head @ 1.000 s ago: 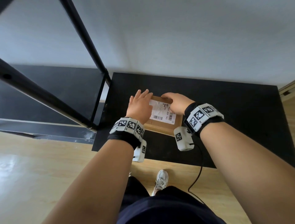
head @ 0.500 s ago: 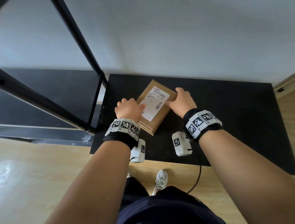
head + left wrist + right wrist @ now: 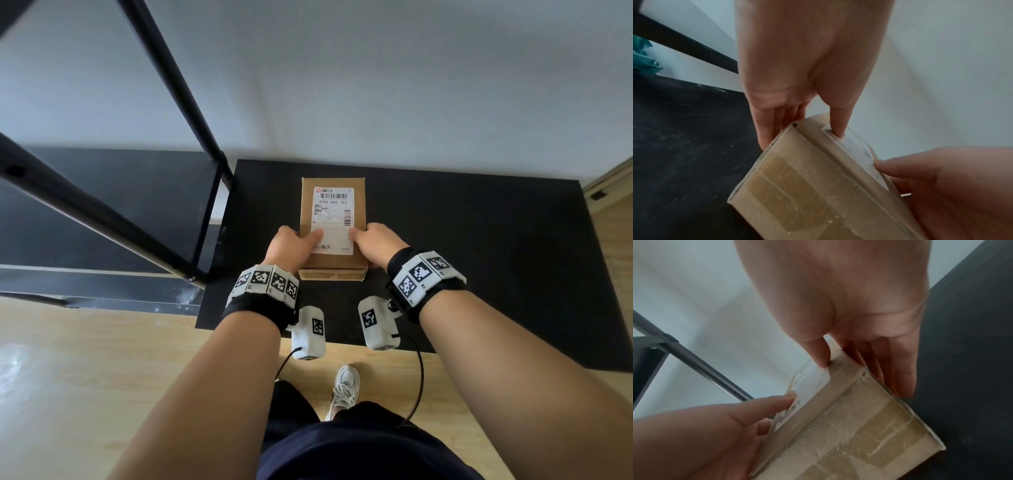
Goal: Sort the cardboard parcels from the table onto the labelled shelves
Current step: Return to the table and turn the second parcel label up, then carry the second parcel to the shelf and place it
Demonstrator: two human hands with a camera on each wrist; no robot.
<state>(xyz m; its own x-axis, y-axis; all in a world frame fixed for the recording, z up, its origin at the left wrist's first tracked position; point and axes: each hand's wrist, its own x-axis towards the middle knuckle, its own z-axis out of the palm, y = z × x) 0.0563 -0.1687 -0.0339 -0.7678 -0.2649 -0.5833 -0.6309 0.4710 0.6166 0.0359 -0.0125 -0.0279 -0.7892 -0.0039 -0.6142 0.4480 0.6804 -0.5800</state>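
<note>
One brown cardboard parcel [image 3: 334,219] with a white shipping label lies lengthwise on the black table [image 3: 479,260], its short taped end toward me. My left hand [image 3: 298,240] grips its near left edge, thumb on the label and fingers down the side, as the left wrist view shows on the parcel [image 3: 807,186]. My right hand [image 3: 368,238] grips the near right edge the same way, thumb on top of the parcel [image 3: 849,418] and fingers [image 3: 900,369] along its side. Whether the parcel is raised off the table I cannot tell.
A black metal shelf rack [image 3: 191,102] stands just left of the table, with a dark shelf board [image 3: 102,205] at about table height. A white wall runs behind. Pale wooden floor and my shoe [image 3: 344,387] lie below the table's front edge.
The parcel has been turned from a diagonal lie to straight lengthwise, label facing me. Both hands have slid back to its near end, one on each side.
</note>
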